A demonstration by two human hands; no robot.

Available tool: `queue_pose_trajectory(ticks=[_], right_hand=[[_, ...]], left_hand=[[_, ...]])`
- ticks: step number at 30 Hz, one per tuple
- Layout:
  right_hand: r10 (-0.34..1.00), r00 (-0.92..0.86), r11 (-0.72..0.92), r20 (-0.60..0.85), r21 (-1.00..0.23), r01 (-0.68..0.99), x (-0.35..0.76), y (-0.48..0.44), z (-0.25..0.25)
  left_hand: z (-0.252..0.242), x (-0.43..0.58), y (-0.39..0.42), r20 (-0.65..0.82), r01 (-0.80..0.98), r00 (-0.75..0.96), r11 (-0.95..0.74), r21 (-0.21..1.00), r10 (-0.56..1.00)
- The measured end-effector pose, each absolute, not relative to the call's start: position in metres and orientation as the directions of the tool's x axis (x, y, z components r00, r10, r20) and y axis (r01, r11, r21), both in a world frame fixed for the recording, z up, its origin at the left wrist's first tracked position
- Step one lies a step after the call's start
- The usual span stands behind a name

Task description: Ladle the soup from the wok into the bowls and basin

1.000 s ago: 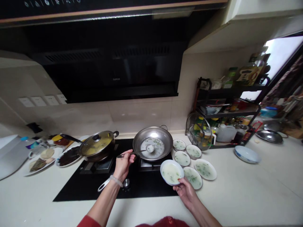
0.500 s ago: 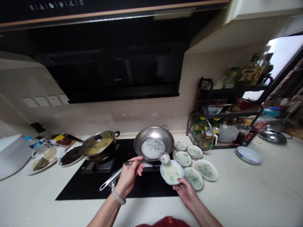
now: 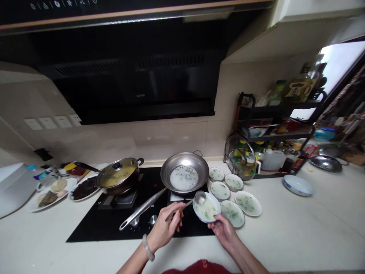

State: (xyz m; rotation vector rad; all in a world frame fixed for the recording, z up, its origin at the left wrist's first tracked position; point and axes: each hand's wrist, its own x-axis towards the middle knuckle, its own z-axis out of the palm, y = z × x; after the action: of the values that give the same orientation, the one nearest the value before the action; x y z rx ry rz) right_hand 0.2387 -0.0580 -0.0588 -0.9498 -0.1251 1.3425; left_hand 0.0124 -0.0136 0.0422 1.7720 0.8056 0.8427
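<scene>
My left hand [image 3: 169, 225] is closed round the handle of a metal ladle [image 3: 200, 197], whose head is tipped over a bowl. In my right hand [image 3: 222, 229] is that white bowl [image 3: 207, 208] with a blue rim, gripped at its near right edge; it holds pale soup with green bits. Just behind, a steel wok [image 3: 184, 156] on the hob contains more of the same soup. Its long handle [image 3: 144, 208] points toward the near left. Several filled bowls [image 3: 233, 214] stand on the counter to the right of the held bowl.
A lidded pan [image 3: 119, 177] sits on the left burner. Plates of food [image 3: 51, 194] lie left of the hob [image 3: 94, 224]. A glass lid [image 3: 240, 158] leans against the black rack [image 3: 273, 135]. One blue-white dish [image 3: 298, 185] rests at right. The range hood [image 3: 137, 87] hangs overhead.
My left hand has moved down and nearer to me, swinging the ladle handle round. The ladle head now tips over the bowl. My right hand and its bowl have barely moved.
</scene>
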Motion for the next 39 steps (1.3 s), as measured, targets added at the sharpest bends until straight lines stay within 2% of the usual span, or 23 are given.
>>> queue_pose_trajectory(ticks=[9,19,28,35,39], right_hand=[[0.844,0.307,-0.095,-0.439,-0.686,-0.721,0.232,-0.061,-0.069],[0.848,0.286,-0.129,-0.446,-0.697,-0.706,0.228,-0.061,-0.083],[0.835,0.251,-0.175,-0.490,-0.668,-0.723,0.231,-0.059,-0.085],[0.855,0.243,-0.180,-0.458,-0.701,-0.690,0.232,-0.064,-0.093],[0.844,0.208,-0.284,-0.495,-0.740,-0.609,0.238,-0.070,-0.094]], left_hand=[[0.022,0.014,-0.010,0.055,0.084,0.407,-0.098,0.992,0.912],[0.004,0.017,-0.015,-0.004,0.037,0.328,-0.009,0.999,0.945],[-0.010,0.020,-0.022,0.026,0.081,0.364,-0.059,0.995,0.931],[0.004,0.023,-0.028,0.130,0.159,0.440,-0.219,0.963,0.889],[0.011,0.023,-0.030,0.156,0.204,0.496,-0.290,0.935,0.854]])
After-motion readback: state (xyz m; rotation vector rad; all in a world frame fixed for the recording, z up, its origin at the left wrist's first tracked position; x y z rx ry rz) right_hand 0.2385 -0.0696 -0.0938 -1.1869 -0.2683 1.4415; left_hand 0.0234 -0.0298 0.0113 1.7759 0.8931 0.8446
